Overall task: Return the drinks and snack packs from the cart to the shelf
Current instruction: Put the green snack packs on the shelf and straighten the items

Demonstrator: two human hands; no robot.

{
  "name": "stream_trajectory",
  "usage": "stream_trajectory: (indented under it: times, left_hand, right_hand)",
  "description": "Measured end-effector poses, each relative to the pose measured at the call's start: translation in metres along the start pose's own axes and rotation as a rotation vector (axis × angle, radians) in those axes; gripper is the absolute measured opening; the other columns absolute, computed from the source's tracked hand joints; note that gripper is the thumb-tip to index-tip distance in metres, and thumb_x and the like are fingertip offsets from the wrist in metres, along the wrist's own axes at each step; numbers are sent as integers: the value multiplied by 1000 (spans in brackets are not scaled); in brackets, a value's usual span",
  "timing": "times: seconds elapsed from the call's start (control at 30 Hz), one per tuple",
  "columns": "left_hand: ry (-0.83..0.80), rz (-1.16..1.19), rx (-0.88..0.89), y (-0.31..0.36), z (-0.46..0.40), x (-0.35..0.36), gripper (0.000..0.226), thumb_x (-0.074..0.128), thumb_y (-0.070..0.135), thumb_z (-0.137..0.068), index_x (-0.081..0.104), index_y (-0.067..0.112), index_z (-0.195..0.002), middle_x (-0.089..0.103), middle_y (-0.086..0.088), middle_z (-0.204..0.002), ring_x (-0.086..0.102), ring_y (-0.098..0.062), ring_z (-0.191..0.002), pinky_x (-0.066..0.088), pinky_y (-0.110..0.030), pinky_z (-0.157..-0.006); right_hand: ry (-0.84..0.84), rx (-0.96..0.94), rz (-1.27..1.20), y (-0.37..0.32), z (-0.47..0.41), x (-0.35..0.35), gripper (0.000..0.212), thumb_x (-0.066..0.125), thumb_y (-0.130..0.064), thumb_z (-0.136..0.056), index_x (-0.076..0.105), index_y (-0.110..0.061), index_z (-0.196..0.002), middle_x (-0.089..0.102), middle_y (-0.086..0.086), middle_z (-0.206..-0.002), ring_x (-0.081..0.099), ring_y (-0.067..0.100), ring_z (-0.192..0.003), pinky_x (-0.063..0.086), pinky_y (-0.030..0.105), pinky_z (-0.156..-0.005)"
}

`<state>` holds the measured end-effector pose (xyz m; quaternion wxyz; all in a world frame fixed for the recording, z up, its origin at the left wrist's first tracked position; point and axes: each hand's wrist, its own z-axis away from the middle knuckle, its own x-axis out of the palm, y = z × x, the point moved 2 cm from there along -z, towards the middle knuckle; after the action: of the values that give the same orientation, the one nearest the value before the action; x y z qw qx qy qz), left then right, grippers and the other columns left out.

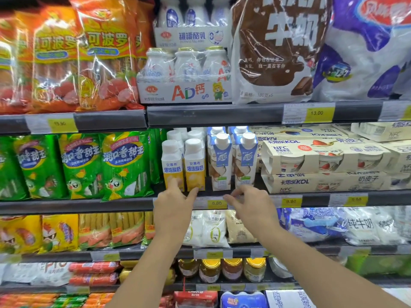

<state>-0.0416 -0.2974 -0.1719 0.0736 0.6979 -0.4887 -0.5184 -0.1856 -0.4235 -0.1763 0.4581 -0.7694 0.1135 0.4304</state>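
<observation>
at the shelf edge point(124, 205) — left hand point(172, 204) touches yellow cartons point(184, 172), right hand point(251, 205) open.

On the middle shelf point(124, 204), a dark gap opens between the yellow-and-white capped yoghurt-drink cartons point(195, 167) and the blue-and-white capped milk cartons point(220, 163), wide enough for fingers only. The cartons stand in tight rows reaching back. Left of them, green foil corn-sausage packs point(125, 165) press against the yellow cartons; right, stacked cream cardboard yoghurt sleeves point(322, 161) crowd the blue ones. Overhead, the dark upper shelf edge point(213, 115) leaves slim clearance above the caps. The front lip below is open.
</observation>
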Motion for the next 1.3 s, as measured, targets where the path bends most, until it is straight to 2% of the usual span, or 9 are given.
stream_trajectory:
  times: [0.1, 0.23, 0.47, 0.67, 0.77, 0.9, 0.97, 1.1, 1.3]
  left_hand:
    - [-30, -38, 34, -2, -1, 6, 46, 62, 52, -89, 60, 14, -116, 72, -1, -79, 67, -27, -87, 50, -35, -69]
    - [-47, -62, 21, -1, -2, 11, 38, 57, 51, -92, 63, 17, -108, 73, 0, -82, 67, -23, -87, 36, -27, -62]
    - [-38, 0, -26, -2, -10, 18, 31, 60, 38, -93, 66, 16, -114, 73, -8, -90, 67, -28, -90, 50, -37, -70]
    - [57, 41, 39, -14, -9, 2, 20, 65, 37, -90, 63, 18, -94, 68, 1, -70, 65, -24, -72, 48, -32, -62]
    - [95, 61, -42, -32, -22, -15, 37, 69, 46, -85, 54, 17, -104, 67, -1, -75, 63, -24, -78, 44, -32, -65]
    - [-51, -94, -139, -40, -35, -17, 70, 67, 62, -79, 54, 13, -127, 68, -11, -102, 63, -30, -96, 48, -35, -71]
    - [-84, -111, -117, -39, -37, -16, 66, 67, 63, -79, 61, 13, -120, 69, -8, -100, 63, -28, -92, 50, -34, -69]
    - [-135, -114, -92, -38, -42, -16, 39, 67, 63, -79, 64, 24, -84, 67, 0, -72, 63, -23, -74, 54, -34, -63]
    - [-181, -133, -74, -39, -47, -16, 39, 67, 64, -78, 63, 25, -80, 65, 3, -70, 63, -21, -71, 48, -30, -57]
  right_hand:
    - [-7, -56, 24, -20, -5, 15, 34, 58, -58, -89, 68, -28, -100, 69, -8, -76, 69, 11, -75, 54, 31, -68]
    - [-10, -81, 31, -31, -9, 26, 37, 57, -57, -90, 70, -27, -106, 71, -8, -76, 71, 12, -74, 57, 32, -71]
    - [-6, -38, -46, -25, -9, 30, 30, 62, -52, -89, 66, -30, -110, 71, -10, -90, 71, 13, -72, 61, 39, -68]
    - [17, 2, -118, -12, -8, 19, 25, 64, -51, -88, 66, -29, -99, 63, -13, -71, 66, 11, -66, 60, 39, -63]
    - [89, 39, -166, -2, -11, 2, 26, 64, -53, -88, 62, -27, -96, 66, -5, -68, 63, 13, -55, 60, 40, -60]
    - [144, 96, -223, 9, -9, -11, 29, 63, -51, -90, 61, -24, -101, 68, -3, -65, 62, 9, -45, 60, 40, -58]
    - [151, 110, -220, 12, -8, -13, 31, 64, -51, -90, 62, -22, -103, 69, -1, -63, 60, 10, -41, 56, 34, -52]
    - [110, 147, -198, 13, -12, -15, 30, 64, -49, -91, 61, -20, -100, 71, 0, -64, 61, 10, -37, 42, 18, -39]
    - [63, 189, -124, 18, -16, -17, 32, 65, -47, -90, 55, -18, -100, 70, 6, -80, 67, 16, -43, 44, 22, -36]
